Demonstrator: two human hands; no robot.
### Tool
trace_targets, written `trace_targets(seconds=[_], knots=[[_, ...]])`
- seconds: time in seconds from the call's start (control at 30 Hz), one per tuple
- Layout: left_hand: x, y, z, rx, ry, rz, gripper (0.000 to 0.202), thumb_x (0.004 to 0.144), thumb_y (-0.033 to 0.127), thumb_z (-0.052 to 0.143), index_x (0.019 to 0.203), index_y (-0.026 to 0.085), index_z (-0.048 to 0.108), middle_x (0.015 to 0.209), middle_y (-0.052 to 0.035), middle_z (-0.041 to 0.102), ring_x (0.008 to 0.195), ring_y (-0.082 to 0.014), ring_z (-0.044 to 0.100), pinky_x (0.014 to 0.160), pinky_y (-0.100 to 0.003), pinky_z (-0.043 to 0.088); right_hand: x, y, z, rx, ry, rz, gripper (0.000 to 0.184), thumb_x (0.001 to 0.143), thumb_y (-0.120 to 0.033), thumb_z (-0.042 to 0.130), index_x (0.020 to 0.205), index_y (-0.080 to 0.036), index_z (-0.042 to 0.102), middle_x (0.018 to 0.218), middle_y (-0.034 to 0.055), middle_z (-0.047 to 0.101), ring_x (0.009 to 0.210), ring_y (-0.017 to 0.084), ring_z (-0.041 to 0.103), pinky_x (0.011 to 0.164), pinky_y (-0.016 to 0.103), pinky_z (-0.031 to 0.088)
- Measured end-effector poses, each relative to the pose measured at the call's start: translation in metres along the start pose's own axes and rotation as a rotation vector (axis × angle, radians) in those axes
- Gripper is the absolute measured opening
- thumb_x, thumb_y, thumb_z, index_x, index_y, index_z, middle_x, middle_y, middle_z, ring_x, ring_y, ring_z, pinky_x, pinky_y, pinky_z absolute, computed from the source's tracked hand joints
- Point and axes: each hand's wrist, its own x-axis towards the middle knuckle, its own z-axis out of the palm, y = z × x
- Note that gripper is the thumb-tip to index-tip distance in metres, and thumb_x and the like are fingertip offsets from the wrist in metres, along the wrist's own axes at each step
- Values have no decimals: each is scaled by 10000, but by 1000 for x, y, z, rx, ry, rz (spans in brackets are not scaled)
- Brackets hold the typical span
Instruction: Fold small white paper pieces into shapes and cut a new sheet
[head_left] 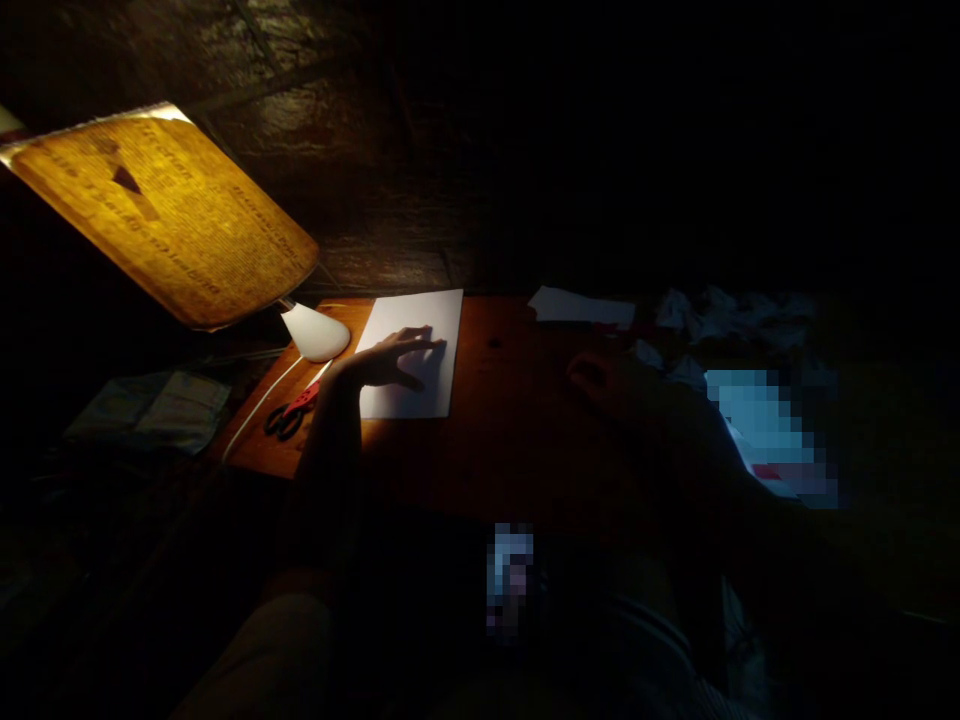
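Observation:
My left hand (pixel 394 358) is over a white sheet of paper (pixel 439 385) on the wooden table, its fingers spread apart and holding nothing. Its shadow falls across the sheet. Beside my left wrist lie scissors (pixel 283 420) with black handles and a red part, partly hidden by the forearm. To the right, my right hand (pixel 596 378) is in deep shadow above the table. Its fingers seem bent, but the dark hides whether they hold anything.
A lit lamp with a yellowish printed shade (pixel 172 215) and white base (pixel 319 335) stands at the left, its white cord (pixel 259 410) trailing forward. White paper pieces (pixel 581 306) and folded white papers (pixel 720 315) lie at the back right. A pixelated bright patch (pixel 761 420) glows at the right.

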Motion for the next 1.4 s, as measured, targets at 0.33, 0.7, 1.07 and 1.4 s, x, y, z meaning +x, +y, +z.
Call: trace_targets(seconds=[0.33,0.7,1.07,1.4], knots=[[1,9,-7,-22,41,-26,886,777,545,904,1615,388,663,1798,-117,497,1636,-425,472,1333,-625,420,0,2,0,2,24,-21,217,968,-308,628,1048,-232,815,1047,88,838,900,248,730,781,367,495],[0,22,-10,-91,193,-53,923,766,614,903,1569,226,667,1591,-148,684,1460,-373,642,1289,-538,502,-1,-1,0,-6,27,28,199,963,-313,651,1038,-244,823,1024,80,833,901,249,721,774,367,497],[16,44,-11,-246,665,-77,807,757,552,978,1426,192,705,1465,2,768,1418,-351,588,1391,-670,372,3,14,4,24,33,-48,175,975,-306,676,1054,-240,817,1153,106,831,1086,323,756,999,466,564],[31,145,7,-183,561,162,731,911,479,837,1576,230,666,1596,-62,713,1486,-383,645,1322,-570,465,-1,-5,-2,407,51,-58,439,1015,-637,668,1110,-229,803,1224,112,834,1188,319,775,1103,494,587]])
